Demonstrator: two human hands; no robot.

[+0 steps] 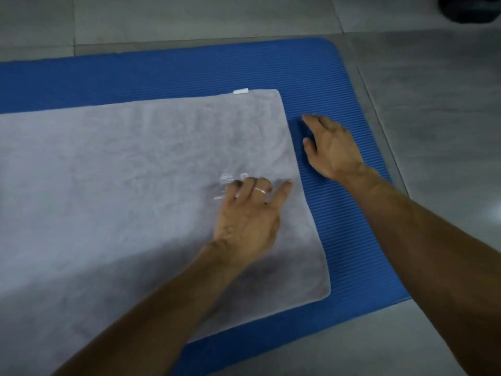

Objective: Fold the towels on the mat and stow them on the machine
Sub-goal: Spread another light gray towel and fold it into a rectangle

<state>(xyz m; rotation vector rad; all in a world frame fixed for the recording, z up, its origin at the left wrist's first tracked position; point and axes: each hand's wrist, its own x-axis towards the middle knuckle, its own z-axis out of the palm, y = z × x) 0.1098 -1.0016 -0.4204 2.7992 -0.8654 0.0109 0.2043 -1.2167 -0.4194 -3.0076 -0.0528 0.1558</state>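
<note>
A pale grey towel (122, 172) lies spread flat on the blue ribbed mat (349, 234), running off the left edge of the view. A small white label (240, 91) sticks out at its far edge. My left hand (249, 215) rests palm down on the towel near its right edge, fingers spread, a ring on one finger. My right hand (329, 146) hovers or rests over the bare mat just right of the towel's right edge, fingers loosely bent and holding nothing. The machine is not in view.
Grey tiled floor (433, 104) surrounds the mat on the far and right sides. A dark object (471, 8) sits on the floor at the top right corner. The mat's rounded far right corner (329, 46) lies close to a tile joint.
</note>
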